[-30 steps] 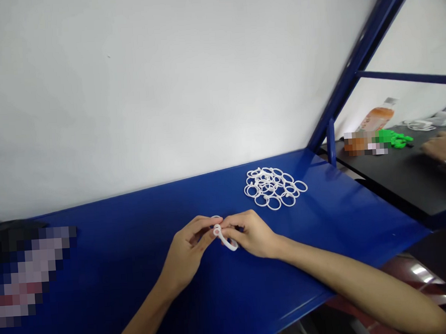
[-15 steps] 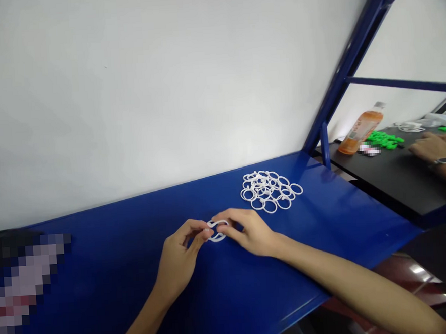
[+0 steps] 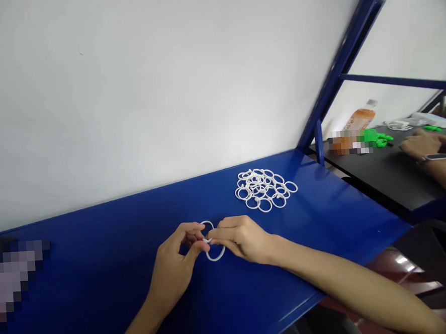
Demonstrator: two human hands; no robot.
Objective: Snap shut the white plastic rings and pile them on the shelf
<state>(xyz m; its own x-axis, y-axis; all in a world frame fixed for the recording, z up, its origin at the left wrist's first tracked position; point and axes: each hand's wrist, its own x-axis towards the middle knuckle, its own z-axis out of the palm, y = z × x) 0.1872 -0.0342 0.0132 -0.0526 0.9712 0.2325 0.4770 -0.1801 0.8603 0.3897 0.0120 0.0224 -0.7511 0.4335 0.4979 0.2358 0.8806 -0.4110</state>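
Above the blue table (image 3: pixel 101 275), my left hand (image 3: pixel 177 258) pinches a white ring (image 3: pixel 216 259) between thumb and fingers. My right hand (image 3: pixel 244 240) grips the same ring from the other side, its fingertips close against those of my left. The ring shows as two loops, one above and one below my fingertips; its middle part is mostly hidden by them. Beyond my right hand lies a flat pile of white rings (image 3: pixel 265 204), overlapping one another, some with a small knob.
A pale wall (image 3: pixel 146 91) rises behind the table. At the right stands a blue metal frame (image 3: pixel 338 74). Past it, a black table (image 3: pixel 382 172) carries an orange drink bottle (image 3: pixel 361 118), green pieces (image 3: pixel 374 138) and another person's hands (image 3: pixel 421 145). A blurred-out item (image 3: pixel 14 275) lies at the left.
My right fingertips have come in against my left ones at the ring's middle. The ring now shows larger loops above and below them. The view has shifted slightly to the right.
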